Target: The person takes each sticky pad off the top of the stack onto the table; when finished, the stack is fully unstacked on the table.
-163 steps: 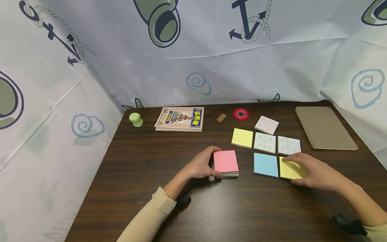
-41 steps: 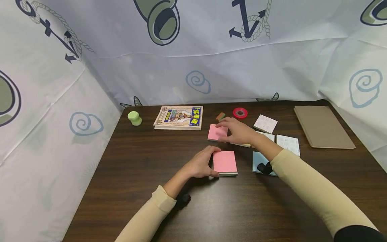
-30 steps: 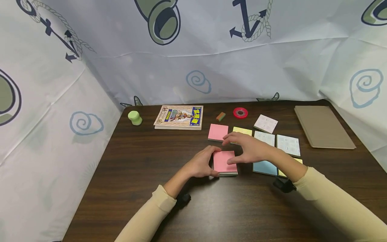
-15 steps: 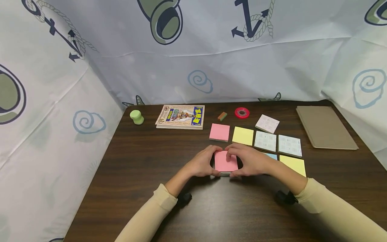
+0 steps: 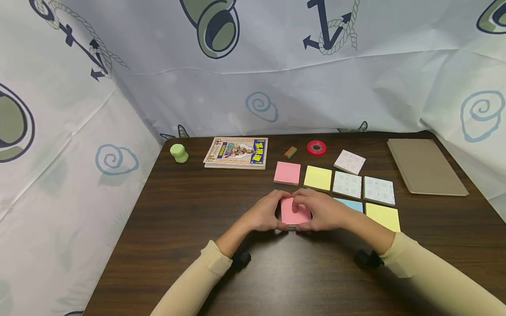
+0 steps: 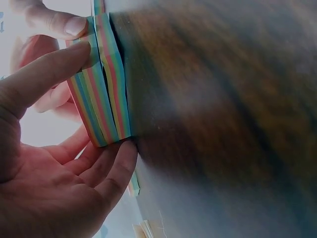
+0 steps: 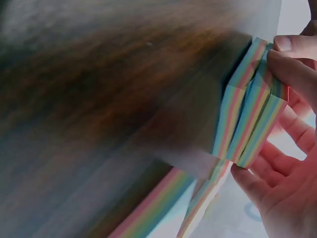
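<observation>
At the middle of the table, a small stack of sticky note pads (image 5: 294,213) with a pink one on top lies between both hands. My left hand (image 5: 262,214) grips its left side, thumb at the near edge and fingers at the far edge. On the right side, my right hand (image 5: 326,211) grips it likewise, with one bent finger over the pink top. Striped edges of the stacked pads (image 7: 247,109) show in the right wrist view, slightly out of line with each other. In the left wrist view the thumbs press the near face of the stack (image 6: 101,99).
Behind the stack lie a pink pad (image 5: 287,173), a yellow pad (image 5: 318,177) and printed white pads (image 5: 347,184). A blue pad (image 5: 352,204), partly hidden, and another yellow pad (image 5: 382,216) sit right. Farther back are a book (image 5: 236,153), red ring (image 5: 316,147), green object (image 5: 179,153) and brown board (image 5: 427,166).
My right hand left the front yellow pad, was then at a pink pad now lying beside the back yellow one, and came back to grip the stack. My left hand has stayed on the stack.
</observation>
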The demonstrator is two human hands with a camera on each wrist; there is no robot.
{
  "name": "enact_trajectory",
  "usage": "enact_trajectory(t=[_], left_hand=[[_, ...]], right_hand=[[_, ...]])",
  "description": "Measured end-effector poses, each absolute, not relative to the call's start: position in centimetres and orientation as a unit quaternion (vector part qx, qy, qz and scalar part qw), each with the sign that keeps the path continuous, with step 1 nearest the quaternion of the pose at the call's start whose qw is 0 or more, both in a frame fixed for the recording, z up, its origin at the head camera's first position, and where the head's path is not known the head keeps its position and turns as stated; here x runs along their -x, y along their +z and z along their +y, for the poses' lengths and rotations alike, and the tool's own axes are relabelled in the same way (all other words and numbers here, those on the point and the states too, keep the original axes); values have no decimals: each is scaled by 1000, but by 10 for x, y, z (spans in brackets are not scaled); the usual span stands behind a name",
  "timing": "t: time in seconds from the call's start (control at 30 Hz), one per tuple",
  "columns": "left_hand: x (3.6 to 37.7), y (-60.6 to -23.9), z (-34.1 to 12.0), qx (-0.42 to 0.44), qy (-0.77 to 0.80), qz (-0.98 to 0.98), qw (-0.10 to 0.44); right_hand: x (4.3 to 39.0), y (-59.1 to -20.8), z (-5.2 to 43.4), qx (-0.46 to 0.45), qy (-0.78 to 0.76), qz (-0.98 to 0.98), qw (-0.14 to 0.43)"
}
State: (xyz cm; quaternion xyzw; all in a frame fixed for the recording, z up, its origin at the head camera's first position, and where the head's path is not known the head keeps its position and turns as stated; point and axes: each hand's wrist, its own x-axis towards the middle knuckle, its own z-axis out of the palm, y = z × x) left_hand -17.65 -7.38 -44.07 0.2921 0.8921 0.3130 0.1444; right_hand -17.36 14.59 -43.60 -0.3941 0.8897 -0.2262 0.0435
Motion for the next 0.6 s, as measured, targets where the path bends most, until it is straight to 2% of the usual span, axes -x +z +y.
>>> enact_trajectory(t=[0.3,0.6], left_hand=[[177,-443,-71,-287,298,899,145],[175,-442,-70,-294,290,901,137]], right_hand=[[174,-422,154,372,-204,903,63],[158,-406,193,351,-217,909,61]])
